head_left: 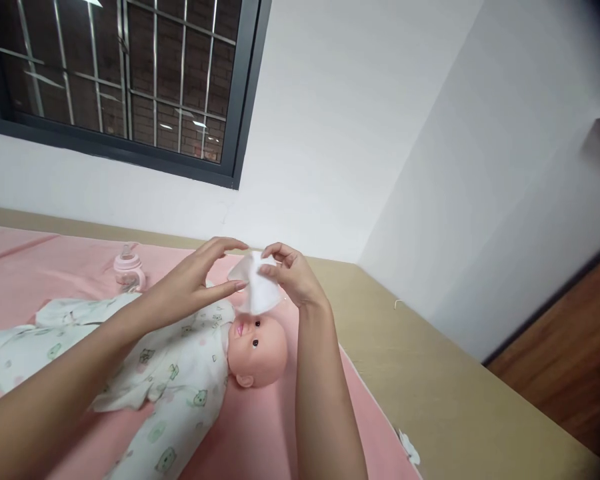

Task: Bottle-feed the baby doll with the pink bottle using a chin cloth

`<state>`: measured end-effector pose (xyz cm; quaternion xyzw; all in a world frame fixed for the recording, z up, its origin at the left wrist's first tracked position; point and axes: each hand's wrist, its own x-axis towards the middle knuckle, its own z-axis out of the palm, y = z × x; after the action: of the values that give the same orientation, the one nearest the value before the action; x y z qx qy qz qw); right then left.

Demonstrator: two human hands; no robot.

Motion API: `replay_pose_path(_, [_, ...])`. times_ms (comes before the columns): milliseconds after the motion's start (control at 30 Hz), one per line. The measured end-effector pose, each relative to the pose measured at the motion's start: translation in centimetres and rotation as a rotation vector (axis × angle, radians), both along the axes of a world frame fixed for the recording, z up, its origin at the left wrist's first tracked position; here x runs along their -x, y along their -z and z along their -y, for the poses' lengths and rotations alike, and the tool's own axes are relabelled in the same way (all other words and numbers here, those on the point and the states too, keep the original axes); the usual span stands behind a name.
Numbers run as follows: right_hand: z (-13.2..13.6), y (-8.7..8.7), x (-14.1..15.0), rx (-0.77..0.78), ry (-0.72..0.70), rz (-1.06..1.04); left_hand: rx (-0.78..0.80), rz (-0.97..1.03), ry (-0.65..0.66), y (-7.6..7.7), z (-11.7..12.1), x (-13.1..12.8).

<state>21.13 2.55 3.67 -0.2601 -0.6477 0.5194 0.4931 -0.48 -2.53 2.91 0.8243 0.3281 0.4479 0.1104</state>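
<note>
A baby doll (258,347) in a white printed suit (180,380) lies on a pink sheet (260,433), head to the right. Above its face my right hand (293,273) pinches a small white cloth pad (257,287) between thumb and fingers. My left hand (200,277) hovers just left of the pad with fingers stretched out, fingertips at the pad's edge.
A pink baby bottle with handles (129,268) stands on the sheet behind the doll. The sheet covers a tan surface (430,373) set into a white wall corner. A small white scrap (409,448) lies by the sheet's right edge. A barred window (125,80) is above.
</note>
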Motion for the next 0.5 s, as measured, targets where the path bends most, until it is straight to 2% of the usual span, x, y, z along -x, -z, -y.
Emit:
replay_pose_path(67, [1.5,-0.7,1.0,-0.037,-0.099,0.068,0.049,0.049,0.021,0.5,-0.6,1.0])
replay_pose_path(167, [3.0,-1.3,2.2,-0.058,-0.170,0.125,0.225,0.082,0.207,0.4,-1.2,2.4])
replay_pose_path(233, [3.7,-1.5,2.8,-0.066,-0.167,0.118,0.385,0.055,0.304,0.0,-1.2,3.2])
replay_pose_path(333, [4.3,-1.3,3.7,-0.072,-0.089,0.068,0.584,-0.007,0.315,-0.4,-1.1,4.1])
replay_pose_path(400, [4.3,-1.1,4.2,-0.063,-0.031,0.041,0.630,0.004,0.301,-0.5,-0.8,4.2])
replay_pose_path(500, [3.4,-0.6,4.5,-0.051,0.042,0.007,0.538,0.096,0.256,-0.7,-0.4,4.1])
